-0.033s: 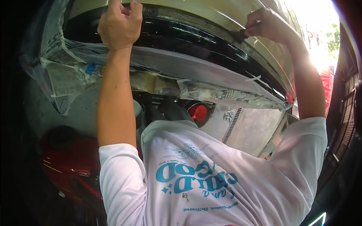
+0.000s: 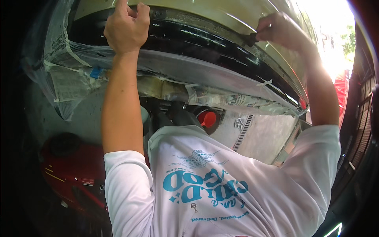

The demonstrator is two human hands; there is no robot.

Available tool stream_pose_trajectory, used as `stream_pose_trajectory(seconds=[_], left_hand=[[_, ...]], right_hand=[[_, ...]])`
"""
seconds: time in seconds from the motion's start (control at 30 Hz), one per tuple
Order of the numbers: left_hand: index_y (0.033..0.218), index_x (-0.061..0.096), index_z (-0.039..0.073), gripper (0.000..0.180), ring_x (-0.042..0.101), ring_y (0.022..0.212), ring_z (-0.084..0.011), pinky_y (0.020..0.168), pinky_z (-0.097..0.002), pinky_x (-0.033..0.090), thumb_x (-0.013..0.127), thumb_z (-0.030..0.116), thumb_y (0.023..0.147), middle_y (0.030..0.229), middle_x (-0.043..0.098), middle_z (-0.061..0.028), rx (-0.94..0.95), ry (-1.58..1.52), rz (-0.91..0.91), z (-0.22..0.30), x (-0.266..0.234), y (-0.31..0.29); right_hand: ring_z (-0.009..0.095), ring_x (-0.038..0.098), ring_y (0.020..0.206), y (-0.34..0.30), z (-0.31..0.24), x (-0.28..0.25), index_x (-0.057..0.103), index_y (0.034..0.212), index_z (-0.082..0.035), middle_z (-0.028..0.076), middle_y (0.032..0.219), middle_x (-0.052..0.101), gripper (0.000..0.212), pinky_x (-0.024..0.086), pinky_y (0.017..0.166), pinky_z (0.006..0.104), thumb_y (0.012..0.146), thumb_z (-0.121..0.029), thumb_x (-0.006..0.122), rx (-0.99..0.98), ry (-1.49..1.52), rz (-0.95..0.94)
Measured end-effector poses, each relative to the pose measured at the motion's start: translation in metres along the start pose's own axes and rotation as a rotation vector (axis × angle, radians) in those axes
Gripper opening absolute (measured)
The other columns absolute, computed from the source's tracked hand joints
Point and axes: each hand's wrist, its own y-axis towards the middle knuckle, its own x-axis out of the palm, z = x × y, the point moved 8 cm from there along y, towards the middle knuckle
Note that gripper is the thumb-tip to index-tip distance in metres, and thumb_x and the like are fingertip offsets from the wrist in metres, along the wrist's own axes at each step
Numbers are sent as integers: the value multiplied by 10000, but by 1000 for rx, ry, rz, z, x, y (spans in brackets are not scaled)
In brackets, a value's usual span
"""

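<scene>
In front of me is a vehicle's body, with an olive-gold panel (image 2: 221,10) above a glossy black strip (image 2: 185,39). A worn, greyish seam runs between them. My left hand (image 2: 127,31) is closed at the seam's left part, its fingers curled at the upper edge of the picture; what they pinch, if anything, is hidden. Over on the right, my right hand (image 2: 281,31) grips a small dark tool (image 2: 250,40), its wide end against the seam. I cannot tell whether it is a scraper or a brush.
Clear plastic sheeting (image 2: 51,35) and taped newspaper (image 2: 233,98) cover the parts below and left of the black strip. On the floor are a red dipper (image 2: 207,118) and a drain grate (image 2: 242,132). A red vehicle (image 2: 75,166) stands behind me on the left.
My right hand has dropped very slightly, with the dark tool still against the seam. My left hand stays at nearly the same place.
</scene>
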Motion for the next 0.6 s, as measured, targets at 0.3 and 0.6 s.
stream_pose_trajectory(seconds=[0.3,0.6], left_hand=[[1235,719,142,409,692,683,-237,702,-415,554,724,358,888,675,648,25,17,18,8,-1,3,-1],[1266,707,152,470,716,712,-251,714,-432,564,729,410,873,700,680,29,0,22,-13,-4,4,3]], right_hand=[[394,718,862,-43,-30,22,732,910,-49,147,928,719,113,574,783,509,907,-162,737,9,-267,301],[390,714,867,-7,-7,4,740,903,-52,157,861,732,109,565,794,499,900,-160,748,-67,-38,53]])
